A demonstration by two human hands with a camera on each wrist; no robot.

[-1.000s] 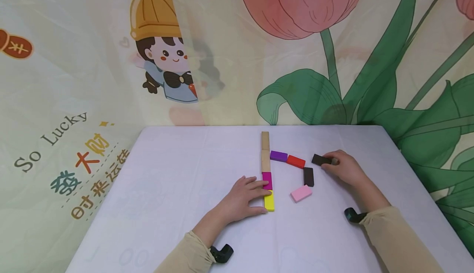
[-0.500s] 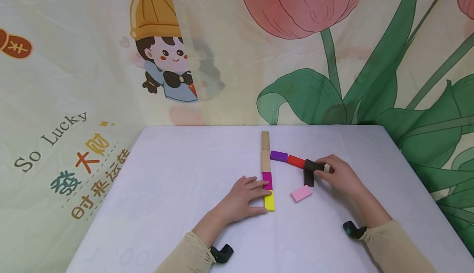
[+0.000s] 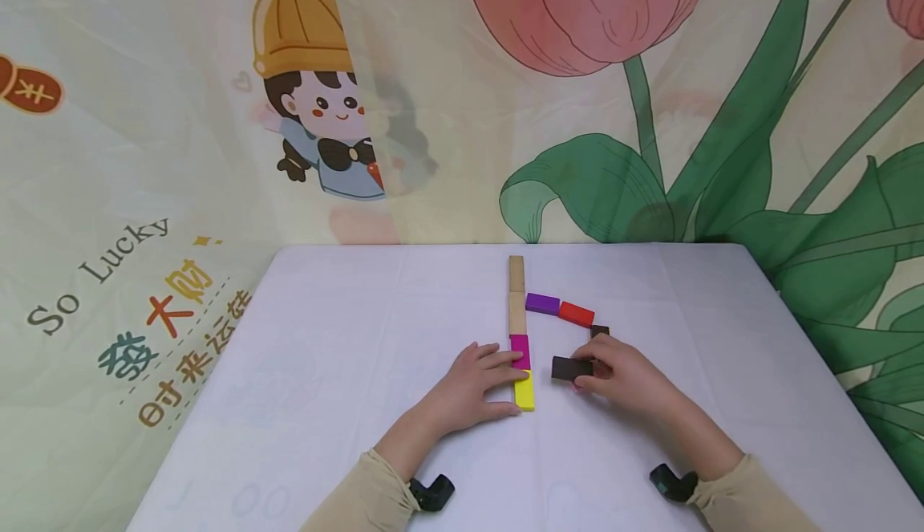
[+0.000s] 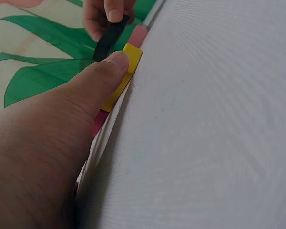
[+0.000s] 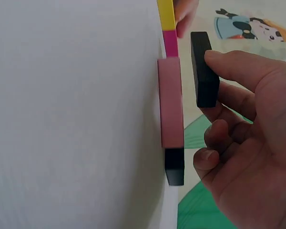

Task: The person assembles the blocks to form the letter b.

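A column of blocks lies on the white table (image 3: 346,371): two wooden blocks (image 3: 516,291), a magenta block (image 3: 520,351) and a yellow block (image 3: 524,392). My left hand (image 3: 505,383) rests against the column's left side, fingers straight on the magenta block, thumb touching the yellow block (image 4: 128,62). A purple block (image 3: 543,303), a red block (image 3: 577,314) and a flat dark block (image 3: 600,330) curve to the right. My right hand (image 3: 586,375) pinches a second dark block (image 3: 572,368) just above the pink block (image 5: 171,102), which this hand hides in the head view.
A printed cloth backdrop (image 3: 462,115) hangs right behind the table's far edge. Bare tabletop stretches left of the column and along the near edge. Black wrist mounts (image 3: 431,493) sit at both sleeves.
My right hand has carried the dark block from the right side leftward and nearer, past the red block, to over the pink block. The left hand has stayed still.
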